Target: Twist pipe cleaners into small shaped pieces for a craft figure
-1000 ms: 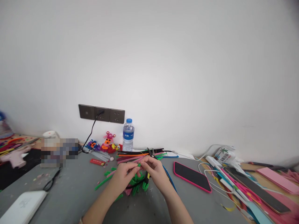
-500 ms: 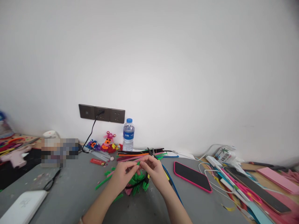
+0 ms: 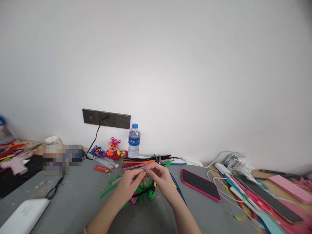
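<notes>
My left hand (image 3: 130, 182) and my right hand (image 3: 159, 177) meet fingertip to fingertip over the table, both in a pinch. Between them a bit of green pipe cleaner (image 3: 144, 170) shows; most of it is hidden by the fingers. Below and behind the hands lies a pile of short green pipe cleaner pieces (image 3: 143, 191), with some pink among them. Pliers (image 3: 159, 160) with dark jaws and black-and-yellow handles rest partly behind my right hand. Long pipe cleaners in black, orange and pink (image 3: 138, 162) are bundled just beyond the fingers.
A water bottle (image 3: 134, 141) stands against the wall beside small fuzzy figures (image 3: 112, 148). Right of my hands lies a pink-edged phone (image 3: 201, 184), then cables, pink scissors (image 3: 260, 203) and paper strips. A white device (image 3: 25, 216) sits at the lower left; a red lighter-like item (image 3: 101, 169) is nearer.
Hardly anything differs. Both hands stay in the same place, with only slight shifts of the fingers around the green pipe cleaner.
</notes>
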Action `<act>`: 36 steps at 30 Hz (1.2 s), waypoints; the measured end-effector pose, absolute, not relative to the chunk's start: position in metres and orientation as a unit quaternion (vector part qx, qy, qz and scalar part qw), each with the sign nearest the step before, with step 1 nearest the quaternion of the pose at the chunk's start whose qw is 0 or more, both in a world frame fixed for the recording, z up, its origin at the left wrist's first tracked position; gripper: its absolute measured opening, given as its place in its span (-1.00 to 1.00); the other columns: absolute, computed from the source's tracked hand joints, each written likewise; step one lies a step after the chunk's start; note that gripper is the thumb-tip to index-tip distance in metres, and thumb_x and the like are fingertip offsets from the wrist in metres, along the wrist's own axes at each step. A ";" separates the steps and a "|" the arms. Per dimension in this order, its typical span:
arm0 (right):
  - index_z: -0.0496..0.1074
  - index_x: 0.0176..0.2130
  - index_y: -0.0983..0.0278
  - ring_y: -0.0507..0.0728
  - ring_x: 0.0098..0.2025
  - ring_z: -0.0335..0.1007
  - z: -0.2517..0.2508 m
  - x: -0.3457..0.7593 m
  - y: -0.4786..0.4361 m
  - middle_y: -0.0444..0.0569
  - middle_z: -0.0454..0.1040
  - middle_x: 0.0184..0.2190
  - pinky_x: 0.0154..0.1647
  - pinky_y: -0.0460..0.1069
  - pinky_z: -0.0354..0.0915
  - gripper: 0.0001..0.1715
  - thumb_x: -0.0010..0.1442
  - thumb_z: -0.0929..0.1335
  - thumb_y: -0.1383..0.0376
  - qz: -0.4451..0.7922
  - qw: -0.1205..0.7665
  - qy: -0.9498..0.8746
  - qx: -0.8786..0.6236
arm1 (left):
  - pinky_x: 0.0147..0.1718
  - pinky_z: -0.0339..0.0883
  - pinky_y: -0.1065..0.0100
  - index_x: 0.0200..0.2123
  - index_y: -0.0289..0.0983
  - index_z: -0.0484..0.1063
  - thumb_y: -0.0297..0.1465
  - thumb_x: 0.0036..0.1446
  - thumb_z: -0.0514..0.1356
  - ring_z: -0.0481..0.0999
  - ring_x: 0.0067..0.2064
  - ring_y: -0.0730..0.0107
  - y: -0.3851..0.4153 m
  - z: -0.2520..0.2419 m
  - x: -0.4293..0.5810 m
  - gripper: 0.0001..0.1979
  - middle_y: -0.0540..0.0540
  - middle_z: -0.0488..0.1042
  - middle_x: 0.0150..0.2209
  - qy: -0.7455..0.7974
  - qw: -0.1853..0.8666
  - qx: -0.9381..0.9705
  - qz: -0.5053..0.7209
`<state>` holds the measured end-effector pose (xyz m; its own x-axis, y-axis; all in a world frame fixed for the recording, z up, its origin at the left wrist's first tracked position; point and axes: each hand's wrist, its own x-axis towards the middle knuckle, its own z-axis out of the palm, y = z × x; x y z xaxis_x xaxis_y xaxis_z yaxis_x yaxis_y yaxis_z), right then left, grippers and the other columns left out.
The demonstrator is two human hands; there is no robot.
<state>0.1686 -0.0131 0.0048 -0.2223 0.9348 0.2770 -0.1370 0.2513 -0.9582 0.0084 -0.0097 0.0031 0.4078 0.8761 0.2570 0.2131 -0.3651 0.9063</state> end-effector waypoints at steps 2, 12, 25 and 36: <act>0.45 -0.37 0.28 0.07 -0.47 0.36 0.006 0.170 -0.014 -0.10 0.42 -0.47 -0.37 -0.02 0.30 -0.70 0.11 0.40 0.08 0.505 0.524 -0.597 -0.338 | -0.43 0.17 0.41 -0.48 -0.29 0.48 -0.16 0.25 0.00 0.37 -0.46 0.35 -0.011 0.005 0.008 -0.57 -0.04 0.43 -0.55 0.373 0.422 0.727 0.393; 0.40 -0.36 0.27 0.06 -0.49 0.32 0.006 0.168 -0.015 -0.15 0.37 -0.55 -0.42 -0.06 0.24 -0.67 0.10 0.40 0.04 0.516 0.521 -0.589 -0.340 | -0.43 0.20 0.41 -0.50 -0.29 0.42 -0.10 0.21 0.03 0.33 -0.47 0.38 -0.009 0.010 0.007 -0.57 -0.04 0.41 -0.54 0.336 0.496 0.703 0.385; 0.39 -0.37 0.28 0.05 -0.45 0.29 0.010 0.168 -0.019 -0.14 0.36 -0.51 -0.38 -0.06 0.21 -0.71 0.13 0.39 0.09 0.519 0.513 -0.594 -0.338 | -0.42 0.20 0.41 -0.51 -0.26 0.31 -0.11 0.23 0.01 0.32 -0.47 0.41 -0.014 0.010 0.011 -0.60 0.02 0.34 -0.56 0.323 0.562 0.641 0.410; 0.46 -0.41 0.27 0.10 -0.30 0.31 0.016 0.167 -0.024 -0.06 0.40 -0.39 -0.26 -0.05 0.23 -0.76 0.09 0.43 0.13 0.511 0.507 -0.622 -0.308 | -0.57 0.00 0.42 -0.65 -0.26 0.19 -0.15 0.17 0.10 0.08 -0.64 0.53 -0.018 0.014 0.002 -0.56 0.10 0.15 -0.73 0.239 0.714 0.545 0.370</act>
